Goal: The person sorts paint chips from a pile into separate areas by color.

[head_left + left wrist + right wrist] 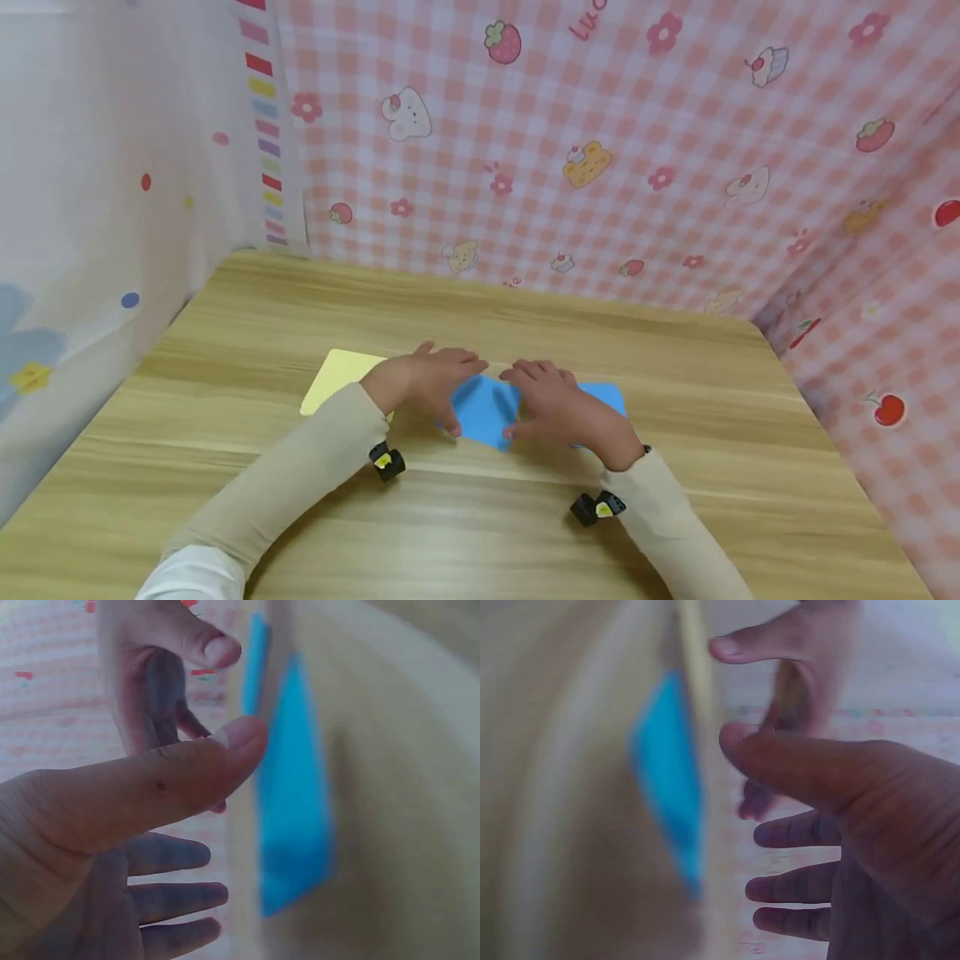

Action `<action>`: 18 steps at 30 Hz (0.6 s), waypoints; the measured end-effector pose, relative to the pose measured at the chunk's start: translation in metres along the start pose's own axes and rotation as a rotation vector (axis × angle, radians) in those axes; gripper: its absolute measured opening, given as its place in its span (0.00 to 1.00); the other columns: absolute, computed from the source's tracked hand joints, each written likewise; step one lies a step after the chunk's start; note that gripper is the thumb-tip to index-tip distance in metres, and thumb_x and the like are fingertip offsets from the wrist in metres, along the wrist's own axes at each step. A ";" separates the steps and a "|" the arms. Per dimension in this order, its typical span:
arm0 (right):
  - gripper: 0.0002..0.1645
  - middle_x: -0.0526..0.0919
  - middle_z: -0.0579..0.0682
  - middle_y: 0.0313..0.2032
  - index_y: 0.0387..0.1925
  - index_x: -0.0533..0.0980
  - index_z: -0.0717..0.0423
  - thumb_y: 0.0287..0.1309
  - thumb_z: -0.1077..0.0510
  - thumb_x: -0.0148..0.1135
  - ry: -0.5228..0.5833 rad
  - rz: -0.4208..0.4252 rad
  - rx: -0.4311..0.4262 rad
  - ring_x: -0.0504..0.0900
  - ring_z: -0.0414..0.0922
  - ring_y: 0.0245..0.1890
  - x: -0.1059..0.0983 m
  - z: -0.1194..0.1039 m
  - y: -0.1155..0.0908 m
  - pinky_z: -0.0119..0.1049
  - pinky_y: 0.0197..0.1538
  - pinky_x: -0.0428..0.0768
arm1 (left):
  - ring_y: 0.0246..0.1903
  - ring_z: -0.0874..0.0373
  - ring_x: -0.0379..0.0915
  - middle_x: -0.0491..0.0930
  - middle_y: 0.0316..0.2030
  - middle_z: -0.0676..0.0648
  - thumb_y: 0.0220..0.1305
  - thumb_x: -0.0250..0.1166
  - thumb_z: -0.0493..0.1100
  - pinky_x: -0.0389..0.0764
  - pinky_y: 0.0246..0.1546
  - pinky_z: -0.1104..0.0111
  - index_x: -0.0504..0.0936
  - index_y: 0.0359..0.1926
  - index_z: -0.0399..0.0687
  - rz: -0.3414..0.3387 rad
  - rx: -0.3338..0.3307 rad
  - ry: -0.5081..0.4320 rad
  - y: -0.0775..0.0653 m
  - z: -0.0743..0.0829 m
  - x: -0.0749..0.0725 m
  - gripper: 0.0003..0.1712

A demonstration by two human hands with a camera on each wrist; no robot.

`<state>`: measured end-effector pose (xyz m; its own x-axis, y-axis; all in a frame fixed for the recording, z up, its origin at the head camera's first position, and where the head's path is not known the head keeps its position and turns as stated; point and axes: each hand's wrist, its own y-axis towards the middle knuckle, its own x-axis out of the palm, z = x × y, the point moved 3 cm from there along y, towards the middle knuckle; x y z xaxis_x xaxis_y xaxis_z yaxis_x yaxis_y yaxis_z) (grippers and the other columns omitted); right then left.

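Note:
A flat blue piece [486, 410], like paper or thin card, lies on the wooden table between the two hands. Over its left edge is my left hand [438, 383], fingers spread and thumb apart, holding nothing. My right hand [551, 404] hovers at the right edge with its fingers extended and its palm facing the other hand. In the left wrist view the blue piece [296, 802] shows just past the left thumb. Behind the right hand, partly hidden by it, lies a second blue piece [606, 396]. A pale yellow piece [337, 379] sits left of the left hand, partly covered by that forearm.
The wooden table [465, 533] extends around the hands. A pink checked cloth [525, 108] hangs along its back edge and right side, and a white dotted cloth [97, 167] hangs at the left. Small black cameras are strapped to both wrists.

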<state>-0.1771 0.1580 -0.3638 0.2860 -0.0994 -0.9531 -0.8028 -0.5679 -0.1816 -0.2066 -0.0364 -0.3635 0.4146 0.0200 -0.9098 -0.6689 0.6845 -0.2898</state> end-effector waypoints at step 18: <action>0.54 0.67 0.58 0.61 0.72 0.62 0.55 0.52 0.37 0.76 -0.060 -0.042 -0.053 0.66 0.55 0.60 0.019 0.002 0.011 0.59 0.63 0.64 | 0.57 0.47 0.60 0.69 0.56 0.45 0.46 0.80 0.61 0.56 0.67 0.43 0.65 0.74 0.55 0.021 0.040 0.075 0.023 -0.007 0.016 0.55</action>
<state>-0.1819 0.1516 -0.3845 0.2857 -0.0264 -0.9580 -0.7613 -0.6135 -0.2101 -0.2200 -0.0254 -0.3864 0.3526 -0.0188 -0.9356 -0.6513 0.7130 -0.2598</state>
